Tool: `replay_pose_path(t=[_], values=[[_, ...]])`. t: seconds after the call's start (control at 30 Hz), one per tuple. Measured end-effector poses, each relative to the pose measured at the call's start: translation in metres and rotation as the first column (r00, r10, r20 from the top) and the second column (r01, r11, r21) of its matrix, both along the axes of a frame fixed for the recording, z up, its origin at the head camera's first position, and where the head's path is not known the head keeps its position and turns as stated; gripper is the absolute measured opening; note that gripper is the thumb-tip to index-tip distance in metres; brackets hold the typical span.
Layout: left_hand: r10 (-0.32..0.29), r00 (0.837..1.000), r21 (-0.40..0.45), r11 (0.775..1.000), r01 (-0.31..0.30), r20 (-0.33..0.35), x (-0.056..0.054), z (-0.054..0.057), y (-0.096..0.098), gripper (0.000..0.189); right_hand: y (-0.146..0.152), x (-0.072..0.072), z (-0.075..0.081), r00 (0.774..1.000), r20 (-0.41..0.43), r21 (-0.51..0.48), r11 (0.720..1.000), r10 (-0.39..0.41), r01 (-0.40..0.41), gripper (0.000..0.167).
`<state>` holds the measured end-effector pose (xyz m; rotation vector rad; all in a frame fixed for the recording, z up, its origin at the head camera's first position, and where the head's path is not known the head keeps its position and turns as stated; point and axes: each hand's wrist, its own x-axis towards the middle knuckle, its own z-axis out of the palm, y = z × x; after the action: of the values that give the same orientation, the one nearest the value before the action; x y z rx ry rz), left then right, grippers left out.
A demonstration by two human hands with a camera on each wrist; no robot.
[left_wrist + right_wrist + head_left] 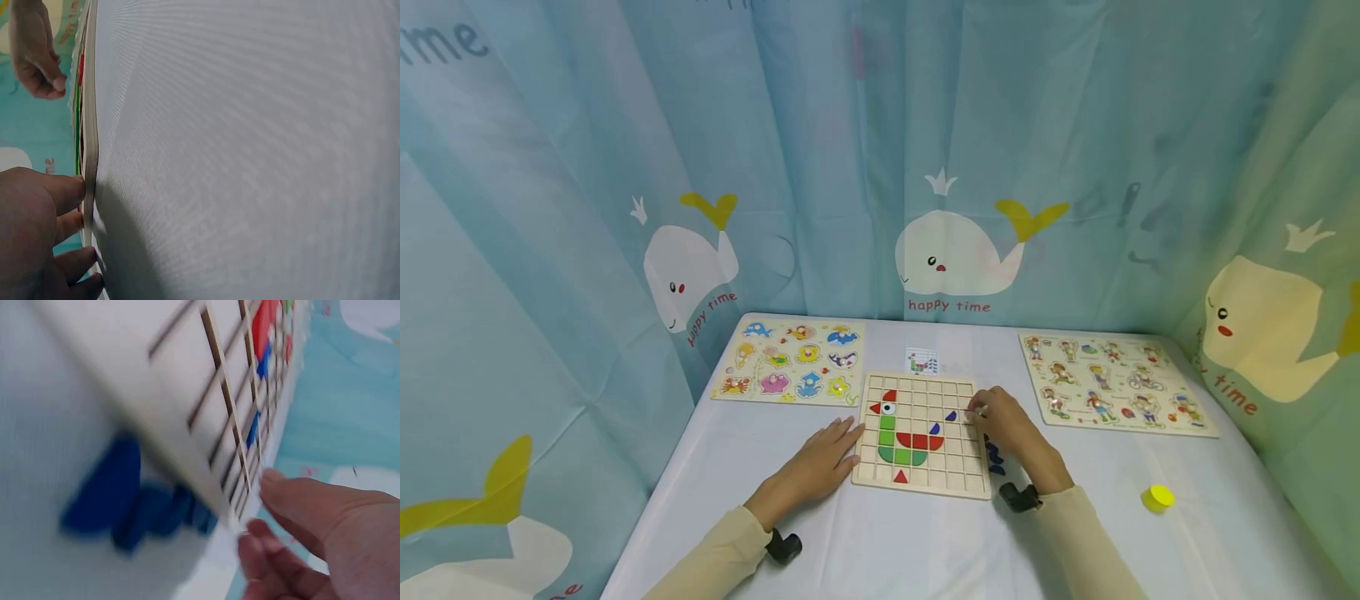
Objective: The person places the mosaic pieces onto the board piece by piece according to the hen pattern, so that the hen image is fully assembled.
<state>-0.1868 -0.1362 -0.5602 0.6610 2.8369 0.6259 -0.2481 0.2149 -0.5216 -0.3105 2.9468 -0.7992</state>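
A wooden grid board [868, 475] lies on the table with a bird shape of red, green and blue pieces. My left hand [820, 462] rests at its left edge, fingers spread and fingertips touching the edge in the left wrist view. Over the board's right side is my right hand [1003, 421], thumb and fingers bent toward each other; I cannot tell whether a small piece is between them. Left of these fingertips, a blue piece [951, 416] sits in a cell, with another blue piece [934, 429] nearer the red body [919, 441].
Several loose blue pieces [103, 494] lie beside the board's right edge. Behind the board is a small picture card [922, 362]. A sea-animal puzzle [786, 398] lies back left, a puzzle with figures [1120, 427] back right. A yellow cylinder [1158, 498] stands at front right.
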Motion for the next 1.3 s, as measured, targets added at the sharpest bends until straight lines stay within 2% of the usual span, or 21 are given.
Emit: replay_pose_path(t=[0.17, 0.33, 0.5, 0.63, 0.77, 1.0, 1.3], values=[[-0.003, 1.0, -0.007, 1.0, 0.003, 0.003, 0.0, 0.0, 0.0, 0.059, 0.024, 0.006, 0.007, 0.993, 0.115, 0.02, 0.999, -0.038, 0.036, 0.021], [0.002, 1.0, 0.002, 1.0, -0.002, 0.015, 0.0, 0.001, -0.001, 0.059, 0.037, 0.012, 0.004, 0.977, 0.209, -0.018, 0.999, -0.035, 0.039, 0.022], [0.004, 1.0, 0.002, 1.0, -0.004, 0.014, -0.001, 0.001, -0.001, 0.059, 0.038, 0.01, -0.002, 0.982, 0.185, -0.043, 0.998, -0.03, 0.038, 0.028], [-0.002, 1.0, -0.009, 1.0, 0.002, 0.01, -0.001, 0.0, -0.001, 0.059, 0.035, 0.005, -0.006, 0.988, 0.154, -0.038, 0.999, 0.01, -0.004, 0.037], [0.005, 1.0, -0.017, 1.0, -0.004, 0.014, -0.001, 0.0, 0.0, 0.059, 0.032, 0.002, -0.007, 0.988, 0.155, -0.036, 0.999, 0.016, -0.01, 0.03], [0.016, 1.0, -0.005, 1.0, -0.016, 0.022, 0.0, 0.001, 0.0, 0.059, 0.032, 0.001, -0.007, 0.985, 0.17, -0.022, 0.999, -0.026, 0.03, 0.014], [0.008, 1.0, -0.012, 1.0, -0.008, 0.011, 0.0, -0.002, 0.0, 0.059, 0.042, 0.001, -0.005, 0.973, 0.198, -0.021, 0.992, -0.118, 0.125, 0.011]])
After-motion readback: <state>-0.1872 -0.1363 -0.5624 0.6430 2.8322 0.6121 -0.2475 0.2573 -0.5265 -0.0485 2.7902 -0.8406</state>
